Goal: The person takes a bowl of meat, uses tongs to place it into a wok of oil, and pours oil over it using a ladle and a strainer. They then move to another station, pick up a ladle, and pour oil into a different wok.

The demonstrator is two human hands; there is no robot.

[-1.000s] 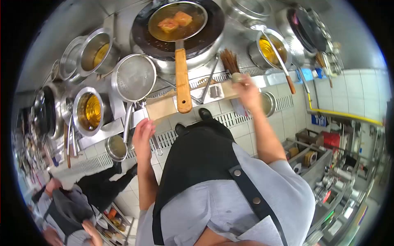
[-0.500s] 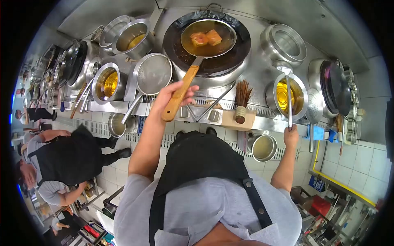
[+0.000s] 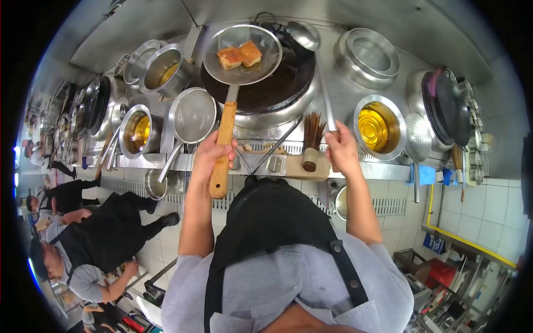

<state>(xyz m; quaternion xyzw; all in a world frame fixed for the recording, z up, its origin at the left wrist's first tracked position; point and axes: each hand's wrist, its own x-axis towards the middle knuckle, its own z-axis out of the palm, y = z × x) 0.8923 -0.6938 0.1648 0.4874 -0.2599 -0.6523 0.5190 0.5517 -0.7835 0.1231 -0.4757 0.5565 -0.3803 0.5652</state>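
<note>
My left hand is wrapped round the wooden handle of a wire mesh strainer. Two golden-brown fried pieces of food rest in the mesh, which is raised over the left part of a dark wok. In my right hand is the long metal handle of a ladle. Its bowl, slightly smeared by motion, is over the wok's far right edge. Near my right hand stands a metal pot of yellow oil.
A second strainer and another oil pot are on the left. A bamboo brush lies at the counter's front edge. A perforated skimmer and stacked metal pots are on the right. Co-workers are behind on the left.
The strainer with the food has risen and moved left. My right hand has lifted the ladle away from the oil pot and swung it left to the wok's far side.
</note>
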